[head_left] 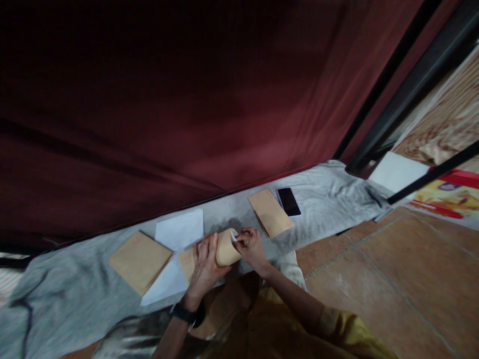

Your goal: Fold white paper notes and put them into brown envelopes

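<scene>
A brown paper envelope (226, 250) bulges open at its right end, held over the front edge of the grey cloth. My left hand (205, 265) grips it from above, fingers across its middle and thumb along the near side. At the open end my right hand (250, 247) is closed, its fingertips pinching a folded white paper (233, 237) that shows only as a small corner in the mouth. How far the paper reaches inside is hidden. Under and behind the envelope lie white sheets (179, 228). Left of my hands is a stack of brown envelopes (140, 260).
More brown envelopes (270, 212) lie to the right, beside a dark-screened phone (289, 202). A grey cloth (329, 204) covers the narrow surface. A dark red curtain (224, 124) hangs behind it. Black poles (385, 80) stand at the right above the tiled floor (389, 279).
</scene>
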### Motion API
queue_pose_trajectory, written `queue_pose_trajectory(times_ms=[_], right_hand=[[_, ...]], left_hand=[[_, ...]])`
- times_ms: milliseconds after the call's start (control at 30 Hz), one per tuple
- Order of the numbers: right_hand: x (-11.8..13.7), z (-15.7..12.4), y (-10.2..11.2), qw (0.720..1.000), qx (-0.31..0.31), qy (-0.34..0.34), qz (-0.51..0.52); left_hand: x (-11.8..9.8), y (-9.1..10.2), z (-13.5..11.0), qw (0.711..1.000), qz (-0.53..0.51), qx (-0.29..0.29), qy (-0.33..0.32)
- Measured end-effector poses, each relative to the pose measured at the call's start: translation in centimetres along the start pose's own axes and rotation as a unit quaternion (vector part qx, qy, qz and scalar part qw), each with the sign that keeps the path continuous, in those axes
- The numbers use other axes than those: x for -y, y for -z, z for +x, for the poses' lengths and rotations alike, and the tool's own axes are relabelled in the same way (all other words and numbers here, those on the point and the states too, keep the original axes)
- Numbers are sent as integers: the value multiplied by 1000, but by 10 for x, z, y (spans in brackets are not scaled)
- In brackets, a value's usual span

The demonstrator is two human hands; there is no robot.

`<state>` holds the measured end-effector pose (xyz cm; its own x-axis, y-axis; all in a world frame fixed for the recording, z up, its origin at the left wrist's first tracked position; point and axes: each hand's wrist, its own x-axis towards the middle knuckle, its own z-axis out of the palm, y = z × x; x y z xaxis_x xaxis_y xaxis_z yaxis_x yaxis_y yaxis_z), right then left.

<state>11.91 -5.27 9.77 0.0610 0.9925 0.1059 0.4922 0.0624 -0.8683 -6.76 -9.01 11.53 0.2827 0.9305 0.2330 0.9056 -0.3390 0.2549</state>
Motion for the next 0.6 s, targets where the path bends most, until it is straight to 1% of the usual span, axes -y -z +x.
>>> queue_pose_trajectory(times_ms=[133, 233, 333, 600], right_hand=[[1, -1, -2, 999, 20, -24, 35], [1, -2, 0, 995, 43, -48, 73], [1, -2, 4, 993, 52, -59, 85], [0, -4, 3, 992, 12, -35, 121]], left_hand=[[-3, -1, 2, 1000, -7, -8, -1], [-4, -1, 2, 1000, -2, -8, -1], [-4, 0, 2, 1000, 0, -6, -1], [-6, 2, 4, 1000, 3, -8, -9]])
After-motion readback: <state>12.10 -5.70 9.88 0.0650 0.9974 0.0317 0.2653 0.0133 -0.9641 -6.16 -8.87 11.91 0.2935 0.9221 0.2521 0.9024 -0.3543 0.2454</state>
